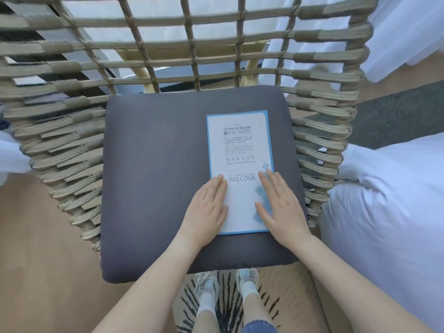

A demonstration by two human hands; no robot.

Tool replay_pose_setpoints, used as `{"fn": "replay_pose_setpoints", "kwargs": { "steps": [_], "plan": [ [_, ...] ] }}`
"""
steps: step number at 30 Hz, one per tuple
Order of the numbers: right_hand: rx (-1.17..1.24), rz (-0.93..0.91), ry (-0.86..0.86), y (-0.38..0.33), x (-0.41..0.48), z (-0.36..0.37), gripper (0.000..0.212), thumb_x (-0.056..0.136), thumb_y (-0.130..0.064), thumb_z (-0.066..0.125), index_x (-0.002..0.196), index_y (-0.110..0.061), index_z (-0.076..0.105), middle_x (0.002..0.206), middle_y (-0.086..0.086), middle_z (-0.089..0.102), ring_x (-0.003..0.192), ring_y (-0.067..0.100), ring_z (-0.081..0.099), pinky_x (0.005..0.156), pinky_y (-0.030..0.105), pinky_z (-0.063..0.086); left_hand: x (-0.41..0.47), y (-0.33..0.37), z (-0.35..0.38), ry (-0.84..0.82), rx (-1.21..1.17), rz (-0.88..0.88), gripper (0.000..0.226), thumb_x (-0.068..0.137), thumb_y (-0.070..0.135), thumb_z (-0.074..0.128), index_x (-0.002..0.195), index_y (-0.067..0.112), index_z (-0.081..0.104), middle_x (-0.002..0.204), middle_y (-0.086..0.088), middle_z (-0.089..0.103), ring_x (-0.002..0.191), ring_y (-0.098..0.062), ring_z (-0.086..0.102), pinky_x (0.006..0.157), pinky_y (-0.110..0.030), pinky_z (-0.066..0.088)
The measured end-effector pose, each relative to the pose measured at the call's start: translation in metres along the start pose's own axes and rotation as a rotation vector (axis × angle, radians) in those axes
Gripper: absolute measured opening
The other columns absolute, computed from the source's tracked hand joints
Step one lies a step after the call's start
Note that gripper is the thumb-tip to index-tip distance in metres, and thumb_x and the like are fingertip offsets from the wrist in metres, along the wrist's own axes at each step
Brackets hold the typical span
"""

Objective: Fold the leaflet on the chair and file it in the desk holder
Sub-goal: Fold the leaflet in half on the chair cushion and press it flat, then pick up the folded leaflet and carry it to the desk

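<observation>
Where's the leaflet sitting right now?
In the head view the white, blue-bordered paper leaflet lies flat on the right half of the dark grey chair cushion, its near end pressed by the left hand and right hand.

Head camera, looking steeply down, close above chair [72,145] seat.

A white duvet [384,212] is bulging up just to the right of the fingers, its folds catching the light. White curtains [403,32] are hanging well beyond them, up at the far right, with a grey carpet [396,116] showing between the two. Below the fingers, a zebra-striped rug [228,304] is lying on the wooden floor [48,272], and a pair of pale sneakers [225,282] is standing on it.
</observation>
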State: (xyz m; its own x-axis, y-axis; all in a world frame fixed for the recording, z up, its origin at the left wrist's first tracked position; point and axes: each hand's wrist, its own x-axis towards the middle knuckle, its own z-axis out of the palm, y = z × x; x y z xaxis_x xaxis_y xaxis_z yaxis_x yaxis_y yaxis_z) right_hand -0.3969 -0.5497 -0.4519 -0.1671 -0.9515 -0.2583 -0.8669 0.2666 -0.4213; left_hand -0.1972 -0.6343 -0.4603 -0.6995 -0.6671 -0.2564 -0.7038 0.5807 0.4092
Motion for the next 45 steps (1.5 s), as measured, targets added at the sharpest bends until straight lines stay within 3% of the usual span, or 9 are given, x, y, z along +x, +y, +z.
{"fn": "replay_pose_setpoints", "kwargs": {
  "steps": [4, 8, 12, 16, 22, 31, 35, 39, 45],
  "plan": [
    [0.07, 0.213, 0.09, -0.012, 0.026, -0.023, 0.068, 0.093, -0.022, 0.059, 0.154, -0.012, 0.03, 0.15, 0.015, 0.044, 0.128, 0.037, 0.041, 0.107, 0.039, 0.03, 0.025, 0.003, -0.033, 0.136, -0.307, -0.269, 0.063, 0.092, 0.012, 0.054, 0.148, 0.003, 0.027, 0.147, -0.017, 0.037, 0.129, -0.033, 0.036, 0.106, -0.039, 0.034],
    [0.146, 0.391, 0.033, -0.024, 0.048, -0.021, 0.065, 0.093, -0.027, 0.056, 0.153, -0.021, 0.033, 0.139, 0.013, 0.045, 0.111, 0.037, 0.04, 0.097, 0.038, 0.032, 0.048, 0.012, -0.032, 0.066, -0.4, -0.396, 0.069, 0.093, 0.021, 0.054, 0.152, 0.017, 0.019, 0.14, -0.012, 0.034, 0.124, -0.028, 0.028, 0.101, -0.038, 0.036],
    [0.321, 0.465, 0.066, -0.03, 0.048, -0.012, 0.066, 0.087, -0.022, 0.064, 0.149, -0.026, 0.04, 0.132, 0.011, 0.041, 0.107, 0.034, 0.042, 0.096, 0.032, 0.031, 0.054, 0.022, -0.025, 0.118, -0.715, -0.557, 0.07, 0.085, 0.01, 0.057, 0.146, 0.032, 0.031, 0.127, 0.0, 0.028, 0.112, -0.018, 0.025, 0.095, -0.025, 0.039],
    [0.591, 0.535, 0.062, -0.019, 0.043, -0.019, 0.061, 0.082, -0.008, 0.065, 0.137, -0.029, 0.052, 0.117, 0.007, 0.056, 0.105, 0.025, 0.055, 0.09, 0.033, 0.045, 0.053, 0.009, -0.034, 0.144, -0.994, -0.714, 0.062, 0.079, 0.0, 0.058, 0.134, 0.03, 0.05, 0.13, -0.011, 0.054, 0.113, -0.029, 0.054, 0.091, -0.037, 0.051],
    [0.813, 0.553, 0.064, -0.024, 0.022, -0.05, 0.053, 0.08, 0.001, 0.065, 0.117, -0.036, 0.057, 0.105, 0.013, 0.068, 0.09, 0.03, 0.065, 0.08, 0.045, 0.056, 0.027, 0.008, -0.066, 0.081, -1.169, -0.667, 0.051, 0.079, -0.008, 0.06, 0.12, 0.021, 0.061, 0.113, -0.014, 0.066, 0.083, -0.018, 0.06, 0.058, -0.012, 0.049],
    [0.952, 0.417, 0.129, -0.1, -0.03, -0.195, 0.054, 0.08, 0.002, 0.067, 0.116, -0.037, 0.058, 0.101, 0.009, 0.069, 0.085, 0.025, 0.067, 0.073, 0.038, 0.057, -0.034, 0.073, -0.208, 0.206, -1.327, -0.547, 0.051, 0.081, -0.011, 0.056, 0.118, 0.024, 0.063, 0.119, -0.012, 0.064, 0.109, -0.022, 0.062, 0.085, -0.035, 0.055],
    [1.045, 0.342, 0.196, -0.14, -0.057, -0.274, 0.054, 0.08, 0.004, 0.068, 0.118, -0.034, 0.061, 0.101, 0.012, 0.07, 0.085, 0.024, 0.069, 0.074, 0.041, 0.059, -0.061, 0.116, -0.293, 0.288, -1.347, -0.452, 0.048, 0.076, 0.001, 0.06, 0.115, 0.029, 0.064, 0.113, -0.008, 0.067, 0.096, -0.014, 0.068, 0.07, -0.026, 0.056],
    [1.201, 0.271, 0.241, -0.178, -0.096, -0.348, 0.055, 0.077, -0.005, 0.072, 0.122, -0.034, 0.062, 0.103, 0.012, 0.075, 0.087, 0.027, 0.073, 0.07, 0.041, 0.062, -0.096, 0.158, -0.366, 0.302, -1.463, -0.313, 0.048, 0.08, 0.007, 0.06, 0.124, 0.026, 0.06, 0.114, -0.006, 0.073, 0.099, -0.029, 0.071, 0.081, -0.043, 0.059],
    [1.226, 0.12, 0.199, -0.215, -0.134, -0.438, 0.06, 0.083, 0.009, 0.068, 0.132, -0.023, 0.058, 0.089, 0.007, 0.08, 0.077, 0.026, 0.076, 0.064, 0.036, 0.063, -0.139, 0.202, -0.434, 0.385, -1.392, -0.175, 0.051, 0.078, 0.008, 0.066, 0.122, 0.033, 0.062, 0.124, 0.002, 0.068, 0.111, -0.022, 0.066, 0.086, -0.039, 0.056]
  ]
}}
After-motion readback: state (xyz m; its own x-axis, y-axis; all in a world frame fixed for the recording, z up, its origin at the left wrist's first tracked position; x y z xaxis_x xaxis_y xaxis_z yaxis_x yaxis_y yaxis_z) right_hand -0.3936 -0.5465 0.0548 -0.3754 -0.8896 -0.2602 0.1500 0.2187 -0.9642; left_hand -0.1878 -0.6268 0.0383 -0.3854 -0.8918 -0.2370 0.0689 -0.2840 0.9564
